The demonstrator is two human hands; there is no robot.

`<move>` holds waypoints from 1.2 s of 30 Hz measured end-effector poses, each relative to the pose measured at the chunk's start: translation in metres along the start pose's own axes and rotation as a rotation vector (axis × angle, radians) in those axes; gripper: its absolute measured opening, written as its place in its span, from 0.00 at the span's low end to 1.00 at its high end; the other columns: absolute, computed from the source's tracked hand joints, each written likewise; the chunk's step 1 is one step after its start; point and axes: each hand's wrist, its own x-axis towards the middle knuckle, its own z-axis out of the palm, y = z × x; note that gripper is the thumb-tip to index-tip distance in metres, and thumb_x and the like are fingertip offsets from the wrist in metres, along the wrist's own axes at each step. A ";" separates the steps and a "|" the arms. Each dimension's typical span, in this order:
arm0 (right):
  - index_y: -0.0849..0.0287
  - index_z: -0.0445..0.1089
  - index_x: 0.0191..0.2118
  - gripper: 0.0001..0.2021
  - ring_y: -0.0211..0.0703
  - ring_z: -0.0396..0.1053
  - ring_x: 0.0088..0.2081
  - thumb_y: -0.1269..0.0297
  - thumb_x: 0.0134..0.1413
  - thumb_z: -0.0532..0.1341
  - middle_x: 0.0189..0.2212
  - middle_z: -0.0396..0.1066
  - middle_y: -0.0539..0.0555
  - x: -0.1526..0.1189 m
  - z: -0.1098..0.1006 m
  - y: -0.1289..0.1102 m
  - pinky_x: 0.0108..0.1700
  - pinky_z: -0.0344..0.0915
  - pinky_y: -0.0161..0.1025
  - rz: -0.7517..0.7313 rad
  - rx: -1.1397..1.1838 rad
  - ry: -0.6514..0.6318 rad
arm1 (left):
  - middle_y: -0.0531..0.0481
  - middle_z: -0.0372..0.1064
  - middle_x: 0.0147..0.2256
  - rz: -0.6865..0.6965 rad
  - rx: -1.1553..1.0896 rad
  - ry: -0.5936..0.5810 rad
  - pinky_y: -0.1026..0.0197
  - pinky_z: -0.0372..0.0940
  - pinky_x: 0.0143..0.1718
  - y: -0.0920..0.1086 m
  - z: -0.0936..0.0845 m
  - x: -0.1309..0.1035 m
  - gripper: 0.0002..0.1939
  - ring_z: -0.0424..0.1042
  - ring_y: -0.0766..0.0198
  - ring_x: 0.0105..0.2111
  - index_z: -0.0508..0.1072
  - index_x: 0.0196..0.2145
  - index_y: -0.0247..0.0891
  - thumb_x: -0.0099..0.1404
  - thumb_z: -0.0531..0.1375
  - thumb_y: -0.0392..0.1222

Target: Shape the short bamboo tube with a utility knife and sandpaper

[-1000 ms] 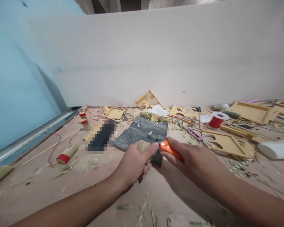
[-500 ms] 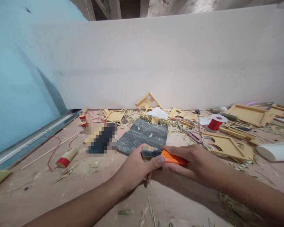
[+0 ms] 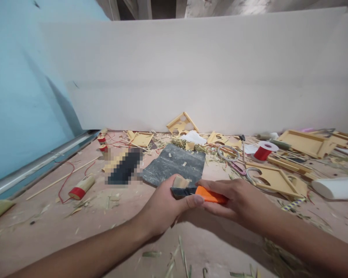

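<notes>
In the middle of the head view, my left hand (image 3: pixel 165 204) is closed round a short pale piece of bamboo or wood (image 3: pixel 180 182). My right hand (image 3: pixel 234 199) grips the orange handle of a knife (image 3: pixel 211 195). Its dark blade lies across the near side of the pale piece, and my left thumb touches the handle's front end. Just beyond both hands, a dark grey sheet (image 3: pixel 176 164) with a few chips on it rests on the table.
Left: a bamboo tube with a red band (image 3: pixel 81 187), red thread and a thin stick (image 3: pixel 60 179). Right: a red spool (image 3: pixel 262 151), wire rings (image 3: pixel 228 153), yellow wooden frames (image 3: pixel 278 181) and a white roll (image 3: pixel 336 188). Shavings lie about. A white panel (image 3: pixel 191 77) stands behind.
The knife and my right hand have shifted slightly left, and the blade has tilted a little against the pale piece. Both hands keep their grips.
</notes>
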 end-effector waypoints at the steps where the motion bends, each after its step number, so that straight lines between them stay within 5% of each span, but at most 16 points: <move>1: 0.52 0.75 0.47 0.20 0.38 0.67 0.23 0.44 0.70 0.54 0.26 0.73 0.49 -0.001 0.003 0.001 0.26 0.53 0.34 -0.011 -0.050 0.032 | 0.65 0.60 0.18 -0.001 0.011 0.014 0.71 0.49 0.13 0.000 0.000 0.000 0.26 0.52 0.72 0.14 0.67 0.38 0.42 0.57 0.75 0.59; 6: 0.51 0.74 0.52 0.25 0.44 0.74 0.21 0.39 0.71 0.50 0.27 0.79 0.52 -0.001 0.015 0.003 0.23 0.50 0.37 -0.004 -0.318 0.259 | 0.65 0.59 0.16 -0.054 0.053 0.094 0.69 0.50 0.12 -0.002 0.003 0.002 0.27 0.52 0.70 0.13 0.67 0.39 0.43 0.57 0.72 0.64; 13: 0.54 0.74 0.54 0.24 0.47 0.76 0.22 0.43 0.73 0.50 0.27 0.81 0.55 0.005 0.004 -0.002 0.22 0.55 0.36 0.098 -0.382 0.394 | 0.64 0.56 0.13 -0.064 0.077 0.167 0.68 0.52 0.10 -0.004 0.004 0.008 0.27 0.53 0.68 0.11 0.62 0.32 0.44 0.63 0.64 0.70; 24: 0.54 0.73 0.60 0.24 0.44 0.79 0.30 0.46 0.69 0.57 0.38 0.83 0.55 0.003 -0.004 0.012 0.30 0.64 0.35 0.036 -0.111 0.117 | 0.56 0.69 0.27 -0.071 -0.039 -0.098 0.67 0.62 0.25 0.004 -0.016 0.004 0.34 0.66 0.68 0.24 0.65 0.42 0.39 0.55 0.75 0.64; 28: 0.56 0.77 0.48 0.20 0.40 0.72 0.28 0.45 0.70 0.57 0.29 0.77 0.51 0.006 -0.005 0.006 0.30 0.62 0.34 0.070 0.038 0.054 | 0.54 0.70 0.33 -0.114 -0.099 -0.122 0.65 0.64 0.30 0.010 -0.015 0.000 0.35 0.69 0.67 0.28 0.64 0.47 0.40 0.54 0.77 0.60; 31: 0.57 0.76 0.39 0.21 0.39 0.66 0.26 0.45 0.71 0.55 0.24 0.71 0.48 0.008 -0.006 0.003 0.29 0.59 0.34 0.122 0.112 0.097 | 0.53 0.71 0.32 -0.205 -0.115 -0.130 0.65 0.61 0.28 0.009 -0.015 0.001 0.30 0.71 0.64 0.28 0.63 0.46 0.42 0.61 0.72 0.60; 36: 0.57 0.77 0.45 0.22 0.39 0.62 0.25 0.45 0.72 0.53 0.24 0.68 0.48 0.010 -0.009 0.010 0.28 0.56 0.35 0.164 0.077 0.205 | 0.55 0.70 0.33 -0.253 -0.275 -0.140 0.57 0.67 0.38 0.005 -0.017 0.006 0.26 0.73 0.63 0.30 0.58 0.44 0.44 0.64 0.67 0.60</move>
